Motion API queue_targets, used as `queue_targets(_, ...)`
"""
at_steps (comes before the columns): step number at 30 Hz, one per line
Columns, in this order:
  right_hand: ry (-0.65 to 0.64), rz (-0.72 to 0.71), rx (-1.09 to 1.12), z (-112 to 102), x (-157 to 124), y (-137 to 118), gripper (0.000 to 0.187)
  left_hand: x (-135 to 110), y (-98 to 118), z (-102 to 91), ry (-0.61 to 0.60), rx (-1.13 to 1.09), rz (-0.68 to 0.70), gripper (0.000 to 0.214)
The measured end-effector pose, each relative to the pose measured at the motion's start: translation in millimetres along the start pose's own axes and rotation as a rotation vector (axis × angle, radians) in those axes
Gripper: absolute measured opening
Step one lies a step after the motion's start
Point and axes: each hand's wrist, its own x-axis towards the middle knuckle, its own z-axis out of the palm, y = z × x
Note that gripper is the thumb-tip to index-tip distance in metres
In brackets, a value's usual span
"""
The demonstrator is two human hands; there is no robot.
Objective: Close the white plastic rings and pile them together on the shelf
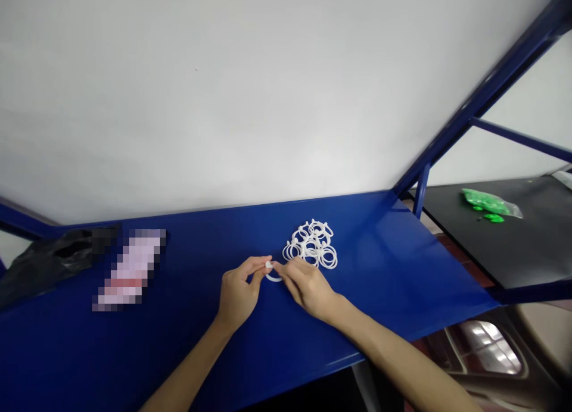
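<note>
Between my two hands is a white ring [274, 278] with a small white knob on it, just above the blue tabletop [286, 334]. My left hand [241, 287] pinches the knob between thumb and fingertips. From the other side, my right hand [308, 287] closes its fingertips on the same ring; its curled fingers hide part of it. Right behind my right hand lies a loose pile of several similar white rings [313, 242], overlapping one another, many with little knobs.
A black plastic bag [49, 263] and a blurred-out pinkish item [131, 266] lie at left. A white wall [286, 102] stands behind. Blue frame bars [447, 132] rise at right, beside a black table [500, 239] with a bag of green pieces [487, 202].
</note>
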Motion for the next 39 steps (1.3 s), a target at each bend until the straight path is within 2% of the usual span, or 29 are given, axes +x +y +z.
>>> queue_targets(5,0.02,-0.023,-0.069,-1.3,1.9,2.3,0.027,0.9,10.4,-1.8,-0.009,0.086,0.101,0.022)
queue_targets(9,0.192,0.167,-0.08,-12.7,2.6,18.1,0.023,2.9,14.5,-3.6,-0.049,0.158,0.2,0.038)
queue_targets(12,0.317,0.332,-0.177,-31.7,-0.1,37.5,0.015,7.5,1.5,-5.9,-0.045,0.267,0.214,0.041)
queue_targets(15,0.375,0.417,-0.31,-50.8,-4.0,56.2,0.015,14.8,-18.0,-9.1,-0.023,0.38,0.201,0.039)
queue_targets(18,0.302,0.438,-0.327,-60.7,-7.3,67.6,0.015,21.6,-31.0,-12.3,0.013,0.447,0.189,0.035)
queue_targets(22,0.167,0.455,-0.335,-61.9,-9.1,71.2,0.015,25.7,-34.7,-16.0,0.048,0.466,0.222,0.031)
queue_targets(28,0.3,0.476,-0.34,-60.9,-8.0,71.6,0.023,28.4,-38.3,-21.1,0.077,0.512,0.21,0.031)
queue_targets(32,0.352,0.506,-0.381,-65.0,-10.7,84.8,0.029,30.9,-46.5,-26.4,0.063,0.655,0.159,0.039)
queue_targets(35,0.335,0.639,-0.501,-69.7,-16.0,103.9,0.039,32.4,-51.8,-33.1,0.055,0.826,0.092,0.05)
queue_targets(39,0.112,0.949,-0.635,-68.1,-23.5,125.9,0.06,34.2,-55.4,-41.3,0.042,0.958,-0.052,0.07)
